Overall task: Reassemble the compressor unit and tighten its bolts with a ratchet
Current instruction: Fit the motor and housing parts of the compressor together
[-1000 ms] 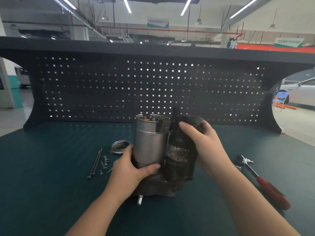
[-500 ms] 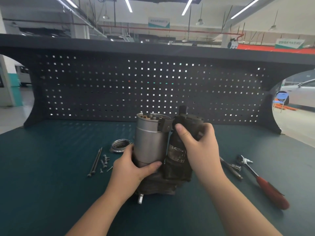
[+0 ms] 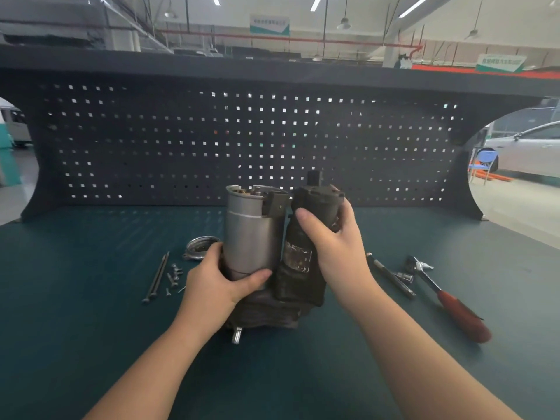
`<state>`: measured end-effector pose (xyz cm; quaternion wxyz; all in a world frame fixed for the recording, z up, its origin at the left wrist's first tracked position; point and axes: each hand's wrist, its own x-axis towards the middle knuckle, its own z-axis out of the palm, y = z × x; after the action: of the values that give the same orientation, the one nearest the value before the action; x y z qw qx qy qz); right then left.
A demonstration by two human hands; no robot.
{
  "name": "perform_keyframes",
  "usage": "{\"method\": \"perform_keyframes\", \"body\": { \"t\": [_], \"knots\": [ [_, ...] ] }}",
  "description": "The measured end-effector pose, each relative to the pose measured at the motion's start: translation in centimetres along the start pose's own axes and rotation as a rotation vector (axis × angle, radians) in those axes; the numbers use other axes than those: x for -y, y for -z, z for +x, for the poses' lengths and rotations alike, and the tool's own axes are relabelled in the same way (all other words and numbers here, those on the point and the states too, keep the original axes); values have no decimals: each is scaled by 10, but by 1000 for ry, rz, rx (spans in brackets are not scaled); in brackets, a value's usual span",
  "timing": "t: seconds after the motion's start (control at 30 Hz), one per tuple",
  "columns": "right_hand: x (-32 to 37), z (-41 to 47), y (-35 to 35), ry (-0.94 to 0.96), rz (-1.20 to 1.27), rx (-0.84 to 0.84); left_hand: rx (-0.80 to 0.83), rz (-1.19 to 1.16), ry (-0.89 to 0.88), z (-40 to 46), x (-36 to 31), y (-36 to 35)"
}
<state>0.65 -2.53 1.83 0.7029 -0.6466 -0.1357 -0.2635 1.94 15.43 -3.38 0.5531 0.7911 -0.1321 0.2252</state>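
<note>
On the bench, both hands still grip the compressor unit (image 3: 272,256), now tilted.

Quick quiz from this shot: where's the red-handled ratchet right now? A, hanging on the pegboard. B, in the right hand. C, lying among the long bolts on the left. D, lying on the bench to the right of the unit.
D: the red-handled ratchet lies on the bench to the right of the unit, untouched, while the left hand and the right hand both grip the unit.
</note>
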Motion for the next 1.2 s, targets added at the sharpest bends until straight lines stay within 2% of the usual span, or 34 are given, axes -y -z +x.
{"method": "perform_keyframes", "body": {
  "t": [0.37, 0.63, 0.9, 1.2],
  "knots": [
    [4, -11, -10, 144, -55, -127, 7, 1, -19, 3, 4, 0],
    [7, -10, 3, 144, -16, 44, 69, -84, -9, 6, 2, 4],
    [5, -14, -11, 136, -70, -110, 57, -95, -28, 5, 5, 1],
    [9, -18, -2, 87, -98, 51, 92, -112, -38, 9, 6, 3]
  ]
}}
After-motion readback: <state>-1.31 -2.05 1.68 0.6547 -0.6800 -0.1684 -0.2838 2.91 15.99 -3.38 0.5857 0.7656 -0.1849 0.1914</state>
